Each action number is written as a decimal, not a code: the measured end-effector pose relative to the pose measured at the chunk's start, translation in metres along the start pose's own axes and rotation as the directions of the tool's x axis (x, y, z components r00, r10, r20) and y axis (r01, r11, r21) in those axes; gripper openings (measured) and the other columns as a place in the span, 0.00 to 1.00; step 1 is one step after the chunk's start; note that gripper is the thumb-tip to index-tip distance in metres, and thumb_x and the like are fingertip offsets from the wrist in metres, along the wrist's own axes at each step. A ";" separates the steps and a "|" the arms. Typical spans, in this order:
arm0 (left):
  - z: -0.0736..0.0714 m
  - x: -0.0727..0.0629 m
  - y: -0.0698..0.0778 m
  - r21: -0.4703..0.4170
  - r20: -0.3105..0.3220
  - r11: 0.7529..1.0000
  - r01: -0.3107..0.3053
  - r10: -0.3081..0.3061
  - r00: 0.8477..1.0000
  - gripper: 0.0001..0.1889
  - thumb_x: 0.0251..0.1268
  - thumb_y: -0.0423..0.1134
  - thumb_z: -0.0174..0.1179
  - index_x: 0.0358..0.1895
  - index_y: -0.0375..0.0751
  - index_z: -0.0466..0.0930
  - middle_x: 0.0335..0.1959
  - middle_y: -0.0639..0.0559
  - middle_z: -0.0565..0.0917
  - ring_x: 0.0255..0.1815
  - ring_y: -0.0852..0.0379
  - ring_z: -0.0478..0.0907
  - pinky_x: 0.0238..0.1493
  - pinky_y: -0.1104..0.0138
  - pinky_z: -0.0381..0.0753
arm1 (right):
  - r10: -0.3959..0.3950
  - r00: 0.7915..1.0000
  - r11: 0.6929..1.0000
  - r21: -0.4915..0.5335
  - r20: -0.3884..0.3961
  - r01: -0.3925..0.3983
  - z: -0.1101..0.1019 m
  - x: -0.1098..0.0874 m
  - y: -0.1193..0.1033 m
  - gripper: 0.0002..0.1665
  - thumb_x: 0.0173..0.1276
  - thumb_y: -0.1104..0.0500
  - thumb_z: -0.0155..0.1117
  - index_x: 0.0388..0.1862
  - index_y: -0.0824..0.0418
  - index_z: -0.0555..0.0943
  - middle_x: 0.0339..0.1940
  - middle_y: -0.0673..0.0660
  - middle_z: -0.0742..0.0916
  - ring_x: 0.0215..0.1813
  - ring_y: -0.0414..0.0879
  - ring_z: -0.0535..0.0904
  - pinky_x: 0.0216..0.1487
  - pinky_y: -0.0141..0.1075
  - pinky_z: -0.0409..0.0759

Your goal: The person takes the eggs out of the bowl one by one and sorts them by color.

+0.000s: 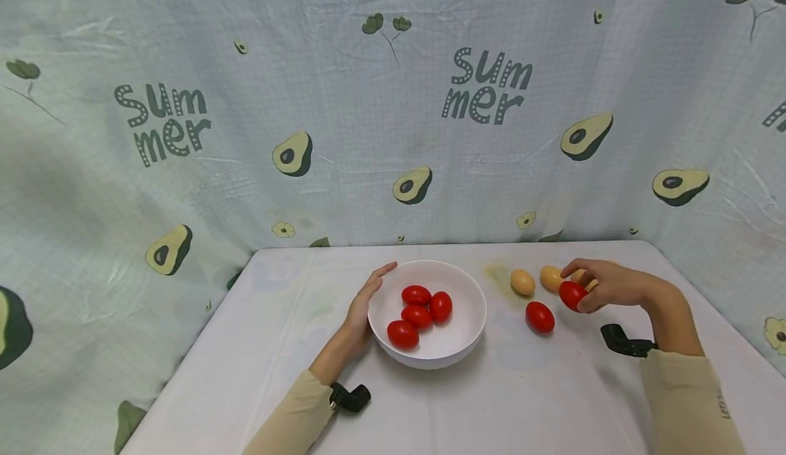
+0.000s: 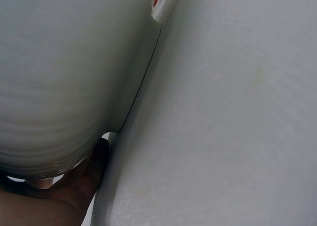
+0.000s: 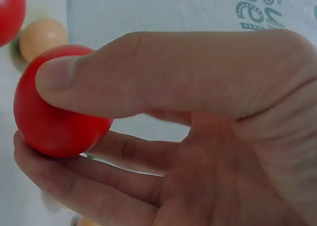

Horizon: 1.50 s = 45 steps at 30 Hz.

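A white bowl (image 1: 460,339) with several red eggs (image 1: 402,334) inside stands on the table. My left hand (image 1: 359,308) rests along the bowl's left outer side, fingers extended near the rim. In the left wrist view, part of that hand (image 2: 74,191) shows against the curved bowl wall (image 2: 64,87). To the right of the bowl, my right hand (image 1: 623,284) holds a red egg (image 1: 572,296). The right wrist view shows the thumb pressed on this egg (image 3: 64,129) and fingers around its other side. Another red egg (image 1: 540,318) lies on the table nearby.
Several tan eggs lie beyond the red ones, among them one (image 1: 522,282) at the left and one (image 1: 551,278) near my right fingers; others are partly hidden by that hand. A printed cloth (image 1: 344,121) hangs behind the white table (image 1: 258,346).
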<state>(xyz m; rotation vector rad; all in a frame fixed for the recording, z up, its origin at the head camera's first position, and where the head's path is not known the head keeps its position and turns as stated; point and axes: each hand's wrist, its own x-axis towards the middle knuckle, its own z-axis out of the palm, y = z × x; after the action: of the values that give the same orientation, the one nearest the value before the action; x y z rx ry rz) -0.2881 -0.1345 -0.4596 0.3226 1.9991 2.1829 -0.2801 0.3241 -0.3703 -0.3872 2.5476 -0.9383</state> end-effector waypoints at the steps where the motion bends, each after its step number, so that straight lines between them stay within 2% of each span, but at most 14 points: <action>1: 0.000 0.000 0.000 0.002 -0.003 1.000 0.003 -0.003 1.000 0.27 0.83 0.48 0.33 0.79 0.56 0.63 0.84 0.54 0.57 0.85 0.47 0.52 0.85 0.48 0.52 | 0.020 1.000 1.000 0.006 0.001 -0.020 0.000 0.000 0.001 0.39 0.58 0.65 0.70 0.68 0.71 0.67 0.61 0.75 0.77 0.57 0.60 0.77 0.50 0.48 0.89; 9: -0.001 0.001 0.000 -0.007 0.012 1.000 -0.007 0.007 1.000 0.27 0.83 0.47 0.32 0.80 0.53 0.61 0.85 0.52 0.56 0.85 0.45 0.51 0.85 0.48 0.52 | 0.095 0.995 0.994 0.045 0.030 -0.096 0.003 0.005 0.007 0.33 0.57 0.68 0.70 0.61 0.71 0.69 0.59 0.73 0.77 0.58 0.61 0.75 0.50 0.46 0.89; 17: -0.001 0.001 0.000 -0.004 0.011 1.000 -0.017 0.017 1.000 0.28 0.83 0.47 0.32 0.80 0.52 0.61 0.85 0.51 0.56 0.85 0.45 0.51 0.85 0.48 0.51 | 0.174 0.983 0.984 0.037 0.051 -0.176 0.004 0.006 0.010 0.31 0.59 0.67 0.71 0.61 0.69 0.70 0.59 0.74 0.76 0.58 0.63 0.74 0.51 0.46 0.89; 29: 0.000 0.001 0.001 -0.010 0.013 1.000 -0.020 0.020 1.000 0.28 0.83 0.47 0.32 0.80 0.52 0.61 0.85 0.52 0.56 0.86 0.46 0.51 0.85 0.48 0.52 | 0.169 0.984 0.986 -0.001 0.062 -0.170 0.009 0.010 0.013 0.28 0.61 0.66 0.71 0.59 0.68 0.74 0.55 0.68 0.81 0.53 0.53 0.79 0.51 0.45 0.89; 45: -0.001 0.002 0.000 -0.011 0.012 1.000 -0.012 0.012 1.000 0.28 0.83 0.48 0.33 0.81 0.51 0.61 0.85 0.51 0.56 0.85 0.45 0.52 0.85 0.48 0.53 | 0.138 0.989 0.990 0.027 0.055 -0.140 0.009 0.013 0.015 0.30 0.59 0.68 0.73 0.59 0.70 0.73 0.55 0.70 0.80 0.55 0.56 0.78 0.52 0.47 0.90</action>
<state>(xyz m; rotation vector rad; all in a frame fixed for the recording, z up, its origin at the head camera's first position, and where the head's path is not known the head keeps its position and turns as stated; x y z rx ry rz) -0.2906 -0.1347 -0.4594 0.3468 1.9836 2.1926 -0.2896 0.3255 -0.3900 -0.2189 2.4730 -0.9017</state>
